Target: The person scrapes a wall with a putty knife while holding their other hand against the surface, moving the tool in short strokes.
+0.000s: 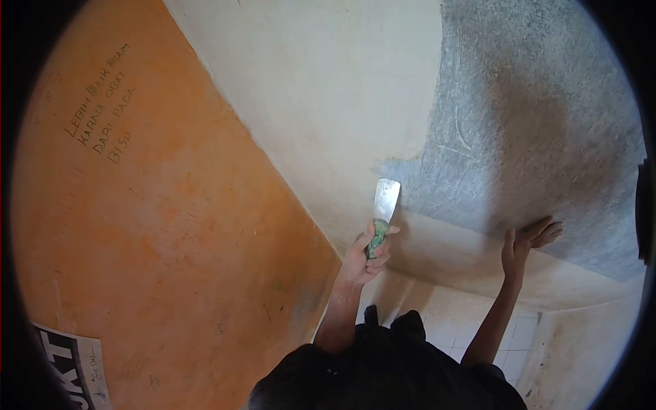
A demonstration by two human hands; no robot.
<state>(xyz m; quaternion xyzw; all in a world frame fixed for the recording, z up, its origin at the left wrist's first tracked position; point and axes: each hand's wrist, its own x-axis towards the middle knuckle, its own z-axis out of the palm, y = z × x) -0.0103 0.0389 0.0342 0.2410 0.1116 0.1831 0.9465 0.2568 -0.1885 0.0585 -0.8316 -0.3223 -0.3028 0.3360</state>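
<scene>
My left hand [367, 254] is wrapped round the green handle of a scraper [387, 198]. Its wide metal blade points up, beside the lower left edge of a rough grey patch [471, 157] on the pale wall [328, 89]. Whether the blade touches the wall I cannot tell. To the right, my right hand [529, 242] lies against the lower edge of the grey patch with its fingers stretched out and nothing in it.
An orange wall [171, 225] with handwriting fills the left side. A black and white poster [75, 362] is at its lower left. White tiles [509, 348] show at the lower right, behind my right forearm.
</scene>
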